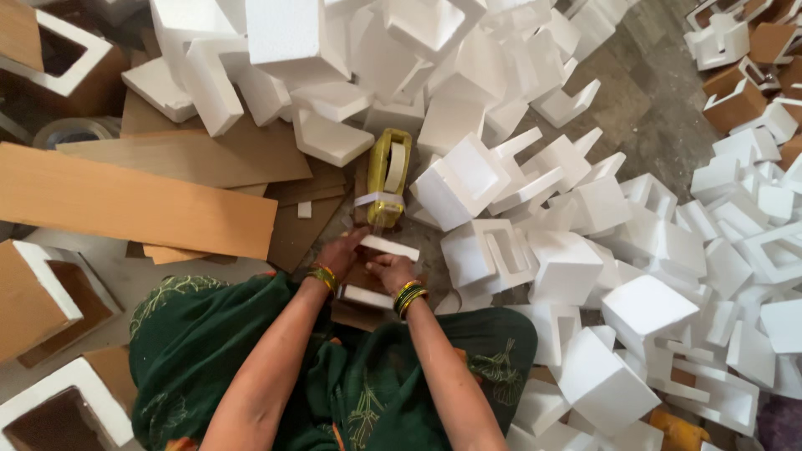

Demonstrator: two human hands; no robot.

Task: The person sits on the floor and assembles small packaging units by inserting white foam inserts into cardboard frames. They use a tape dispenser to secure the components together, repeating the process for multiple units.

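Both hands, the left hand (338,253) and the right hand (391,269), are hemmed in close. A yellow tape dispenser (388,175) stands directly ahead of them. White foam blocks (468,179) crowd the front and the right side. Brown boards (125,200) lie overlapping on the left. Bare grey floor (643,117) shows only far off to the upper right, between foam heaps.

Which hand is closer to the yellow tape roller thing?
Left. The left hand reaches up just below the yellow tape dispenser, fingers nearly at its tape end. The right hand sits lower, on the small foam-edged piece.
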